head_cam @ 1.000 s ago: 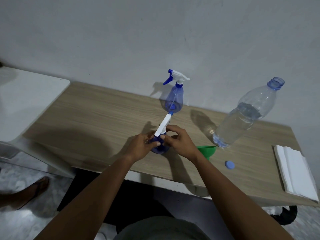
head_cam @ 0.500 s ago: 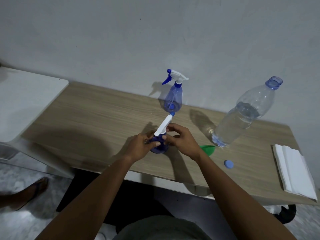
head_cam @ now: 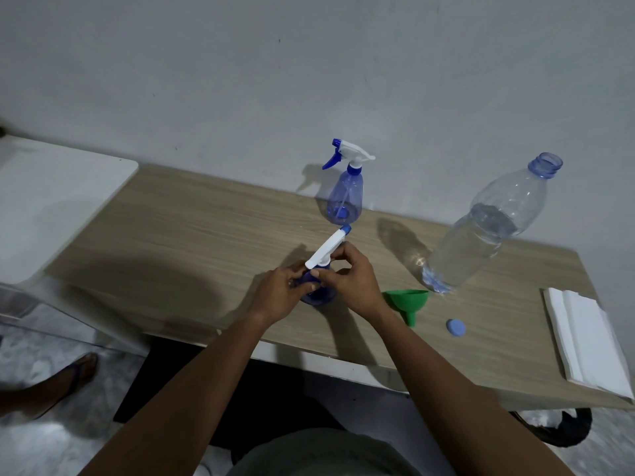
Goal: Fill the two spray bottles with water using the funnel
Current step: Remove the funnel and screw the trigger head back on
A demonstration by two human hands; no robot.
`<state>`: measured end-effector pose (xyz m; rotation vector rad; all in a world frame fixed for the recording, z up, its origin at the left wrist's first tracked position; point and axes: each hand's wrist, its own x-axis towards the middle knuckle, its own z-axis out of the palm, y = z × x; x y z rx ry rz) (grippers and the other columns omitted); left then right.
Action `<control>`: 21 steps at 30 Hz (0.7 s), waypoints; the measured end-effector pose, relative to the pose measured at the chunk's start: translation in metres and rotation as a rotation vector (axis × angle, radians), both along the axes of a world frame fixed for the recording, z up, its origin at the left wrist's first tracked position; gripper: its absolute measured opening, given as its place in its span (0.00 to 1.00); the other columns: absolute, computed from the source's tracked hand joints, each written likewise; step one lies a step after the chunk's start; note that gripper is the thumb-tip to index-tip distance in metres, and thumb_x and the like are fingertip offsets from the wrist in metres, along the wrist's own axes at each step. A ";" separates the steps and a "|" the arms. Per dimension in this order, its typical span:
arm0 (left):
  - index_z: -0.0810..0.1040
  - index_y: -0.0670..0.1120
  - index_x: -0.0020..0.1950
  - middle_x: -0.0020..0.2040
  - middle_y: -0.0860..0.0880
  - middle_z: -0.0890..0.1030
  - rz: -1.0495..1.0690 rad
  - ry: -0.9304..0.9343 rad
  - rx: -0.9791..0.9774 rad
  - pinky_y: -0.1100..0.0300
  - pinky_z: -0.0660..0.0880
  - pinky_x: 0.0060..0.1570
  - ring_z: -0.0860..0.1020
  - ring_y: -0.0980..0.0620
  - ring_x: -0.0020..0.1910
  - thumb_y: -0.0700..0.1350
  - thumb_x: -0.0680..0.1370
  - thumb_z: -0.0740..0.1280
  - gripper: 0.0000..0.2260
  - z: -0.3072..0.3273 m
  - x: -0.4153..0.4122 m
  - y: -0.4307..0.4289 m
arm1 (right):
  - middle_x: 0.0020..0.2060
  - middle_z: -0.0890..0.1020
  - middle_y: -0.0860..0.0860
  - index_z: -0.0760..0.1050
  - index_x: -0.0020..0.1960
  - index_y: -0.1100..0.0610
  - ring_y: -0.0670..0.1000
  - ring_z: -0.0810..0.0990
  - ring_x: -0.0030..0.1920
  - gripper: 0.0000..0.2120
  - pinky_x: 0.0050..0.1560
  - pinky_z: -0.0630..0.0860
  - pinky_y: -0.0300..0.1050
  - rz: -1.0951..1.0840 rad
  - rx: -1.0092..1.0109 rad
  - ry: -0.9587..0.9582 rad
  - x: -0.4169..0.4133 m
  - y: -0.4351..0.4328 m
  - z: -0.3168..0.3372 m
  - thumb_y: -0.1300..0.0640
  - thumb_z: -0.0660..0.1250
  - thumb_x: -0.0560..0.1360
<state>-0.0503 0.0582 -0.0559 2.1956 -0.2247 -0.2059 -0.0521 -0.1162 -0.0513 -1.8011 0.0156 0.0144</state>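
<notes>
One head camera looks forward and down at the wooden table [head_cam: 206, 228] from close above; its far right edge seems bent.

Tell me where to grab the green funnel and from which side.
Grip the funnel by its wide cone, fingers over the rim, coming from above and the right. It lies tipped on the table, mouth facing the wall and spout toward the near edge. The right hand, busy at the near spray bottle, is just left of it.
</notes>
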 end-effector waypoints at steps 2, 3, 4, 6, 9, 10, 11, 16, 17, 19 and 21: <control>0.84 0.52 0.59 0.41 0.59 0.81 0.010 0.009 0.001 0.77 0.69 0.38 0.80 0.65 0.39 0.47 0.75 0.75 0.13 0.001 0.000 0.000 | 0.50 0.83 0.50 0.80 0.50 0.49 0.55 0.85 0.46 0.15 0.47 0.83 0.56 0.044 0.006 0.014 0.002 -0.008 0.002 0.57 0.80 0.67; 0.83 0.52 0.60 0.40 0.60 0.81 0.015 0.013 -0.007 0.77 0.69 0.38 0.79 0.67 0.38 0.48 0.75 0.75 0.13 0.002 0.000 0.000 | 0.51 0.83 0.52 0.80 0.51 0.51 0.52 0.85 0.44 0.14 0.45 0.83 0.52 0.075 0.020 0.023 0.002 -0.012 0.004 0.61 0.79 0.70; 0.83 0.52 0.60 0.39 0.62 0.80 0.020 0.016 -0.012 0.77 0.69 0.39 0.78 0.70 0.37 0.48 0.75 0.75 0.14 0.001 0.001 0.000 | 0.52 0.83 0.53 0.80 0.53 0.54 0.50 0.85 0.42 0.13 0.42 0.82 0.46 0.102 0.033 0.032 0.002 -0.016 0.006 0.64 0.77 0.72; 0.83 0.52 0.60 0.39 0.62 0.80 0.025 0.014 -0.017 0.78 0.69 0.39 0.77 0.70 0.36 0.48 0.75 0.75 0.14 -0.001 0.001 0.000 | 0.54 0.82 0.57 0.80 0.57 0.59 0.51 0.84 0.39 0.12 0.40 0.81 0.41 0.131 0.036 0.044 0.002 -0.020 0.008 0.67 0.74 0.75; 0.83 0.53 0.60 0.41 0.58 0.82 0.040 0.013 -0.025 0.73 0.70 0.39 0.80 0.60 0.39 0.48 0.74 0.75 0.14 -0.002 0.001 -0.001 | 0.55 0.82 0.57 0.81 0.60 0.61 0.53 0.83 0.38 0.12 0.40 0.80 0.43 0.147 0.005 0.036 0.004 -0.015 0.005 0.65 0.73 0.77; 0.83 0.53 0.61 0.42 0.57 0.83 0.042 0.015 -0.027 0.72 0.71 0.40 0.81 0.60 0.41 0.48 0.74 0.75 0.15 -0.002 0.002 -0.001 | 0.55 0.82 0.56 0.82 0.59 0.59 0.51 0.82 0.37 0.11 0.40 0.79 0.42 0.141 -0.018 0.022 0.005 -0.012 0.003 0.65 0.72 0.77; 0.83 0.53 0.61 0.43 0.57 0.84 0.040 0.013 -0.023 0.73 0.70 0.40 0.81 0.60 0.43 0.47 0.74 0.75 0.15 -0.002 0.002 -0.001 | 0.54 0.81 0.55 0.82 0.58 0.58 0.49 0.81 0.36 0.11 0.39 0.79 0.41 0.128 -0.034 0.007 0.006 -0.009 0.001 0.64 0.73 0.77; 0.84 0.52 0.61 0.49 0.57 0.84 0.034 -0.001 -0.020 0.81 0.66 0.40 0.77 0.69 0.39 0.45 0.75 0.74 0.14 0.001 -0.002 -0.002 | 0.51 0.86 0.54 0.83 0.57 0.61 0.51 0.83 0.33 0.12 0.40 0.80 0.45 0.034 -0.012 -0.012 0.003 -0.003 -0.003 0.64 0.76 0.74; 0.84 0.51 0.60 0.49 0.58 0.84 0.035 -0.009 -0.026 0.81 0.66 0.40 0.76 0.72 0.38 0.44 0.75 0.74 0.14 0.001 -0.003 -0.004 | 0.49 0.86 0.53 0.83 0.56 0.61 0.52 0.83 0.32 0.12 0.39 0.80 0.45 0.018 0.001 -0.004 0.002 -0.003 -0.002 0.64 0.76 0.73; 0.84 0.49 0.60 0.45 0.61 0.82 0.029 -0.013 -0.041 0.80 0.66 0.39 0.75 0.77 0.37 0.44 0.76 0.74 0.13 0.000 -0.004 -0.005 | 0.48 0.87 0.52 0.83 0.56 0.61 0.52 0.83 0.31 0.13 0.39 0.80 0.46 0.006 0.008 0.019 0.002 -0.005 0.000 0.63 0.78 0.72; 0.83 0.47 0.61 0.42 0.62 0.79 0.001 0.015 -0.063 0.80 0.67 0.40 0.75 0.78 0.39 0.42 0.76 0.74 0.14 0.000 -0.002 -0.002 | 0.50 0.87 0.51 0.83 0.55 0.59 0.52 0.83 0.32 0.12 0.39 0.80 0.45 0.031 0.015 0.032 0.003 -0.008 0.002 0.63 0.78 0.72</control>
